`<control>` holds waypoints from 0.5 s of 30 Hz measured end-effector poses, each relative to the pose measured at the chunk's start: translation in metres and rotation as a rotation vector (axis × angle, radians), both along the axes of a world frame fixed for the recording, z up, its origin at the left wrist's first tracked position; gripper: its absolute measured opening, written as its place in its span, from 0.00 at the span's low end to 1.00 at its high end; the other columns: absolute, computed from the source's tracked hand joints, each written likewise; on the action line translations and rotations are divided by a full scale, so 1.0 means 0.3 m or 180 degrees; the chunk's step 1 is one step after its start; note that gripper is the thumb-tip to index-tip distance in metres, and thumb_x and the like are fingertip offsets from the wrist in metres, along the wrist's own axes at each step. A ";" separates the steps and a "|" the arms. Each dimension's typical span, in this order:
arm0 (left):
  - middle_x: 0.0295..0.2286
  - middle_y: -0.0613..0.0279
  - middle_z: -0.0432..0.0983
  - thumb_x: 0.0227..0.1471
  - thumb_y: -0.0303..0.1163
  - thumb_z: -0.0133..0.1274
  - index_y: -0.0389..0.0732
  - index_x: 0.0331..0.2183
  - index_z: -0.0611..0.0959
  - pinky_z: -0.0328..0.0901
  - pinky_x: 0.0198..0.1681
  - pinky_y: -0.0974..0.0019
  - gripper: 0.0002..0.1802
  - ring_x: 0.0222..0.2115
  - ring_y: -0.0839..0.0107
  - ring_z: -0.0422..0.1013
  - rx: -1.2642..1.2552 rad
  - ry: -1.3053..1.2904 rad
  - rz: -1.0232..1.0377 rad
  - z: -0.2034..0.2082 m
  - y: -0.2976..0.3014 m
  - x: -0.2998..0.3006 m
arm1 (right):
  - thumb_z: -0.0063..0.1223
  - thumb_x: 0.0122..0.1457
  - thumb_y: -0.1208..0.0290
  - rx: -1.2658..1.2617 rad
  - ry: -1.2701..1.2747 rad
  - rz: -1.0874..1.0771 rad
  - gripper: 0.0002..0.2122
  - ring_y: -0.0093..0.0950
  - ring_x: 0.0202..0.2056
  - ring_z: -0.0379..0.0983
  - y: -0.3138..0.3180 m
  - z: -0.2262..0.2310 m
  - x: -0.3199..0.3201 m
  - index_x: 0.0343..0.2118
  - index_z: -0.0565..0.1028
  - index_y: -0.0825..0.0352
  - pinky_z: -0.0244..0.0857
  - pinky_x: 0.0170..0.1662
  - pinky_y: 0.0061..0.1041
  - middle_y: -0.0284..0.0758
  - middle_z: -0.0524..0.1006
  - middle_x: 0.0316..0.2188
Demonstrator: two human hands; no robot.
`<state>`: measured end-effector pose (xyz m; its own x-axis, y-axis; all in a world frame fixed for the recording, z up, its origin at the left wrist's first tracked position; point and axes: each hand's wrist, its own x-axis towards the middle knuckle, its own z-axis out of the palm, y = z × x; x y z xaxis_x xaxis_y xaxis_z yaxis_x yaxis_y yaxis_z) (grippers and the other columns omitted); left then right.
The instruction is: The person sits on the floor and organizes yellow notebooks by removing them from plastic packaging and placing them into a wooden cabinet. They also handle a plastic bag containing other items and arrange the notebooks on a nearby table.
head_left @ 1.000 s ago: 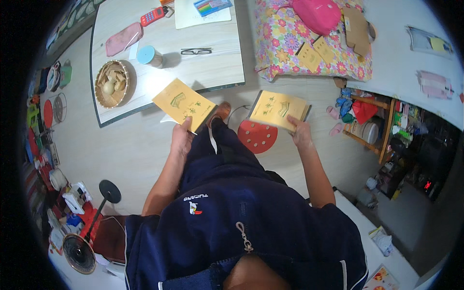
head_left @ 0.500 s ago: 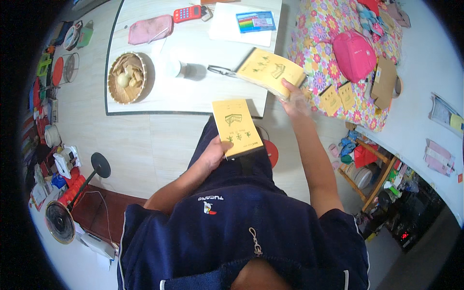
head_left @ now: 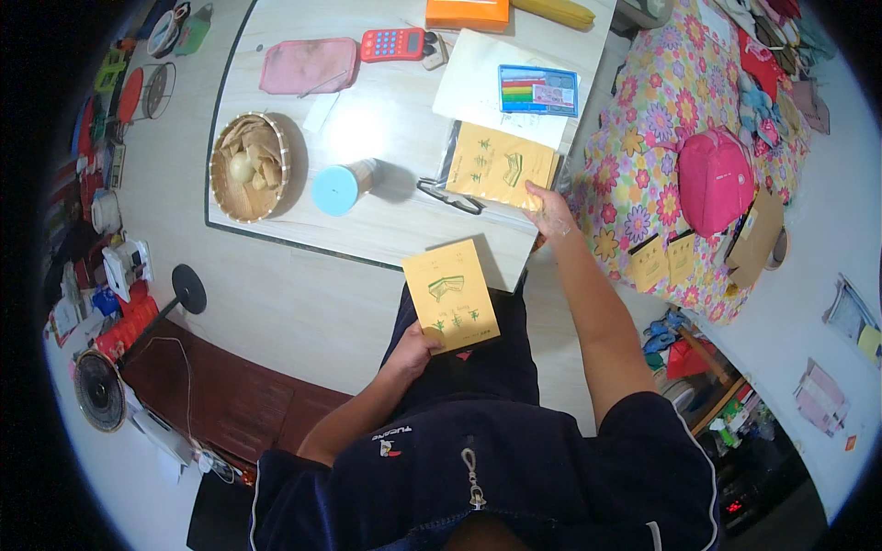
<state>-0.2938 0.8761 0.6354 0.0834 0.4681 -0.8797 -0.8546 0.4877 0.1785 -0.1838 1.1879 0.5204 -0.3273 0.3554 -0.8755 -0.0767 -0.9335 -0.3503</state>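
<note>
My left hand is closed on the lower left corner of a yellow exercise book with a green drawing on its cover. That book is above my lap, just in front of the table's near edge. At the table's right side, my right hand grips the near right corner of a bundle of yellow exercise books in clear plastic. The bundle appears to rest on the tabletop; its underside is hidden. Black-framed glasses lie against its near left side.
On the table are a blue-lidded container, a woven basket, a pink pouch, a red calculator and a blue colour-striped pack. To the right, a pink backpack and two small yellow booklets lie on flowered cloth.
The view has shifted, bringing more of the table's far side in. My right hand has moved the bundle leftward and farther onto the table. My left hand still holds its exercise book.
</note>
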 end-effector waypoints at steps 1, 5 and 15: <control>0.40 0.56 0.70 0.30 0.13 0.41 0.33 0.43 0.69 0.61 0.45 0.66 0.29 0.42 0.64 0.67 -0.0053 0.0046 0.0129 -0.005 0.017 0.021 | 0.51 0.49 0.77 0.0026 0.0076 0.0030 0.16 0.31 0.40 0.69 0.034 0.014 0.000 0.42 0.68 0.70 0.64 0.45 0.31 0.38 0.72 0.38; 0.35 0.59 0.72 0.29 0.14 0.44 0.35 0.41 0.71 0.63 0.39 0.70 0.28 0.35 0.68 0.70 -0.0045 0.0166 0.0135 -0.089 0.005 0.101 | 0.55 0.47 0.75 -0.0312 0.0479 0.0025 0.16 0.33 0.36 0.71 0.134 -0.117 0.042 0.40 0.69 0.72 0.66 0.42 0.32 0.40 0.72 0.37; 0.27 0.62 0.72 0.29 0.16 0.47 0.34 0.32 0.73 0.61 0.35 0.72 0.19 0.27 0.71 0.68 -0.0527 0.0422 0.0179 -0.089 0.056 0.225 | 0.47 0.52 0.54 0.0106 -0.0890 0.0394 0.19 0.24 0.36 0.71 0.054 -0.115 0.754 0.42 0.68 0.62 0.64 0.37 0.22 0.33 0.73 0.37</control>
<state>-0.2263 0.8931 0.6087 -0.0601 0.3171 -0.9465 -0.8556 0.4720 0.2125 0.0423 1.2040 0.4858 -0.1179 0.3580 -0.9263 0.1406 -0.9173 -0.3724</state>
